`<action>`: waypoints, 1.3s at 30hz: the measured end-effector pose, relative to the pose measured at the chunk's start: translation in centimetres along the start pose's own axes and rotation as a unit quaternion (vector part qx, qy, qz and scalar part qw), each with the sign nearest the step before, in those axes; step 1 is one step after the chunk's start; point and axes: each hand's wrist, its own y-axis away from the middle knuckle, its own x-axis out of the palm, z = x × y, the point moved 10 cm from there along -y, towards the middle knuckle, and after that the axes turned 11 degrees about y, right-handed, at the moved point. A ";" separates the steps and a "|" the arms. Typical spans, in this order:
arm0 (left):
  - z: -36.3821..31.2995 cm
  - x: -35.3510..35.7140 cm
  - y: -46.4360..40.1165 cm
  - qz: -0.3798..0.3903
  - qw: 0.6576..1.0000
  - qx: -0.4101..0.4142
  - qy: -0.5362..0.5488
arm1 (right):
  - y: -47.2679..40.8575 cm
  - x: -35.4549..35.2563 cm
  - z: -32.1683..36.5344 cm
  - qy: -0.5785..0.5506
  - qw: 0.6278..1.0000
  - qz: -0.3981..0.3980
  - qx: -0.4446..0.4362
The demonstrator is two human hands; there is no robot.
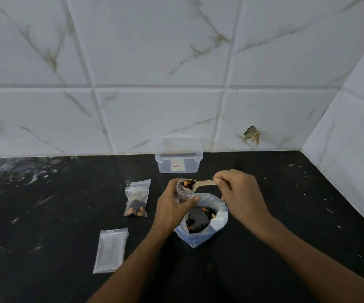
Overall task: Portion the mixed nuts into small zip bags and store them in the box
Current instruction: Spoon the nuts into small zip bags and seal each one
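Note:
My left hand (172, 206) grips a small clear zip bag (182, 192) upright, its mouth open. My right hand (240, 193) pinches the handle of a wooden spoon (200, 183). The spoon's bowl, loaded with mixed nuts, sits at the bag's mouth. Below both hands stands a large open plastic bag of mixed nuts (203, 219). A filled small zip bag (137, 199) lies to the left. Nearer me, a stack of empty zip bags (110, 250) rests flat. The clear plastic box (178, 155) stands open by the wall.
The black countertop (45, 204) is dusted with pale marks on the left. White marble-look tiles form the back wall and the right corner wall (351, 138). One tile has a chipped hole (252, 134).

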 end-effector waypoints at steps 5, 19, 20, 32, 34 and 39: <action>0.2 -0.1 0.1 -0.011 1.000 0.003 0.007 | 1.3 1.5 2.8 0.134 0.984 0.003 -0.119; 1.7 -1.6 0.9 -0.015 0.999 -0.007 0.045 | 0.2 -0.8 -2.7 0.031 0.998 -0.054 0.019; 2.1 -1.8 0.9 -0.016 0.999 -0.011 0.050 | 0.4 0.6 -4.0 0.040 0.998 -0.024 0.042; 4.8 -0.9 1.7 0.016 0.995 -0.057 0.080 | 5.3 11.9 -6.6 0.110 0.976 0.162 0.096; 4.7 -0.9 1.7 0.017 0.996 -0.052 0.076 | 5.5 12.5 -6.1 0.065 0.978 0.165 0.112; 4.5 -0.7 1.7 0.023 0.997 -0.047 0.060 | 6.5 14.5 -6.5 -0.039 0.960 0.191 0.203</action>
